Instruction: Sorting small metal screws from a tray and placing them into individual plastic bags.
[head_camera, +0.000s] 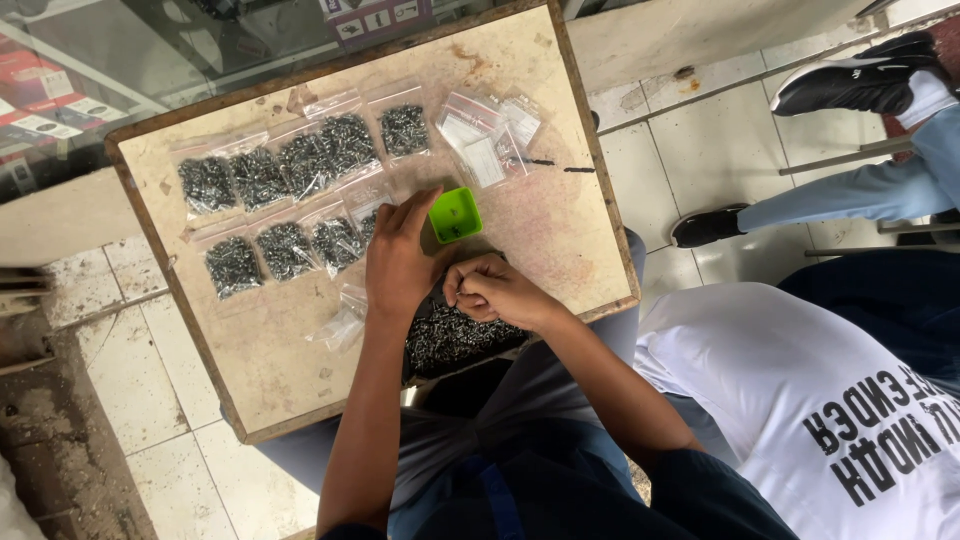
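My right hand (495, 290) pinches small screws over the loose pile (455, 335) mid-frame; my left hand (400, 262) lies flat, fingers spread, beside the green cup (455, 214) on the counter (270, 350).

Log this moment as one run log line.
left hand: beside green cup | right hand: pinched over screw pile | filled bags on board

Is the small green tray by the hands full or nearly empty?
Nearly empty: the green tray shows mostly bare green floor with only a few dark specks, unlike the heaped screw pile below the hands.
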